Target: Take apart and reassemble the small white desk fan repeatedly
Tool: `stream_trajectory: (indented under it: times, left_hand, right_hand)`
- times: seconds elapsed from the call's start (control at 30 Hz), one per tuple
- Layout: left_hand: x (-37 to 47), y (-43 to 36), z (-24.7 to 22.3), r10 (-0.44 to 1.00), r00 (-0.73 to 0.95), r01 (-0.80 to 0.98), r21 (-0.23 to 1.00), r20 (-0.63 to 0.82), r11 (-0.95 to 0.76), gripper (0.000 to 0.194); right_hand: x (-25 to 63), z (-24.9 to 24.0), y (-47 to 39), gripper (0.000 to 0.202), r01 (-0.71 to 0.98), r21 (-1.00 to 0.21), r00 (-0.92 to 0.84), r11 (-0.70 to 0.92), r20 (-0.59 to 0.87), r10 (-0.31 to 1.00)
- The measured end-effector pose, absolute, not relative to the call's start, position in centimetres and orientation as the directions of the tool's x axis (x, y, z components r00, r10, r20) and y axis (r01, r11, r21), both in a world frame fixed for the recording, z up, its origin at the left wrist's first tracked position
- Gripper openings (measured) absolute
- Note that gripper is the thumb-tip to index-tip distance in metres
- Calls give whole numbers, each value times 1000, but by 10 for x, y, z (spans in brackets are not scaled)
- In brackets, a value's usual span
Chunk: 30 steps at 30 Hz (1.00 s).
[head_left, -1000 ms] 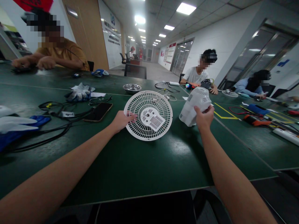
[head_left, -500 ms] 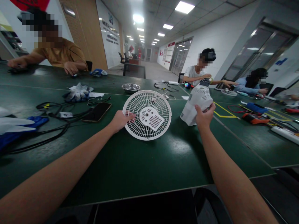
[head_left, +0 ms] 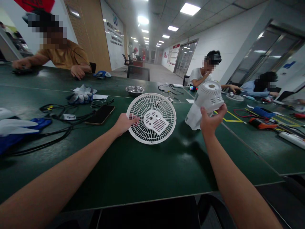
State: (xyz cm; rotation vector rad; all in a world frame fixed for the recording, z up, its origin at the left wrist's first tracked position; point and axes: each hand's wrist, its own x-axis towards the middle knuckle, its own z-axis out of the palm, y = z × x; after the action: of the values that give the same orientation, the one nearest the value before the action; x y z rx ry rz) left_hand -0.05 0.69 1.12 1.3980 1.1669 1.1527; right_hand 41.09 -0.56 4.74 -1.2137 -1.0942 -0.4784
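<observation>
My left hand (head_left: 124, 124) grips the left rim of a round white fan grille (head_left: 156, 122), thumb over the slats. The grille is tilted so that its slotted centre plate faces me. On the right, my right hand (head_left: 213, 120) holds a white plastic fan motor housing (head_left: 208, 95) by its near right side. That housing has vent slots along its edge and a round opening in its upper end. Its lower part is over the table, and I cannot tell whether it touches. The grille and the housing are apart.
Behind the grille stands a metal bowl (head_left: 134, 90). To the left lie a phone (head_left: 100, 114), black cables (head_left: 64, 131) and work gloves (head_left: 81, 95). An orange tool (head_left: 262, 122) and a white power strip (head_left: 292, 140) lie far right. Other people sit around the green table (head_left: 143, 178).
The housing in my right hand has risen slightly and tipped, showing more of its round end. My left hand and the grille stay nearly still. A co-worker across has raised a hand to the face.
</observation>
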Motion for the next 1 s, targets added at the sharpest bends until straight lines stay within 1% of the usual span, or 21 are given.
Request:
stream_trajectory:
  times: [0.1,0.17,0.2,0.23,0.3,0.37,0.43,0.5,0.57,0.67,0.73,0.83,0.9,0.93,0.97,1.0]
  left_hand:
    - [-2,8,9,988,118,91,990,98,-109,12]
    - [-3,9,9,989,115,85,991,96,-106,11]
    - [-3,9,9,989,111,85,991,93,-103,11]
    - [-3,8,9,990,106,87,991,91,-100,11]
    - [-2,7,10,991,102,88,992,81,-90,10]
    - [-1,6,11,992,100,76,994,75,-83,8]
    - [-1,6,12,993,97,61,995,72,-78,6]
    - [-1,6,12,993,100,57,995,70,-76,6]
    - [-1,7,11,992,100,62,995,70,-77,6]
    - [-3,7,11,992,105,73,994,77,-84,8]
    - [-2,7,11,990,112,78,993,82,-91,9]
    - [-1,6,11,991,105,64,993,87,-94,8]
    - [0,6,10,991,94,54,994,90,-96,7]
    - [0,7,10,992,92,53,994,91,-96,7]
    - [0,7,9,992,92,53,994,89,-94,7]
    - [0,8,8,992,92,54,994,85,-90,8]
  right_hand:
    - [385,54,-17,86,784,-484,384,388,870,309]
    - [368,52,-20,85,730,-522,324,442,833,448]
    - [359,48,-21,84,687,-569,313,452,793,523]
    - [352,44,-20,81,651,-622,318,435,743,589]
    - [340,32,-17,75,658,-684,333,317,641,692]
    - [332,22,-14,71,724,-657,293,212,570,768]
    - [328,15,-12,70,781,-608,240,145,506,828]
    - [326,12,-11,70,816,-573,229,81,447,865]
    - [327,11,-9,72,851,-526,255,-10,395,883]
    - [330,13,-8,72,910,-395,260,-123,316,912]
    - [332,13,-9,64,937,-321,230,-141,260,938]
    - [332,15,-10,50,954,-266,193,-135,207,959]
    - [332,18,-11,44,956,-266,188,-126,225,956]
    - [332,20,-12,41,952,-285,188,-114,250,950]
    - [332,22,-13,37,941,-323,191,-96,278,941]
    - [331,24,-15,32,915,-396,202,-73,294,934]
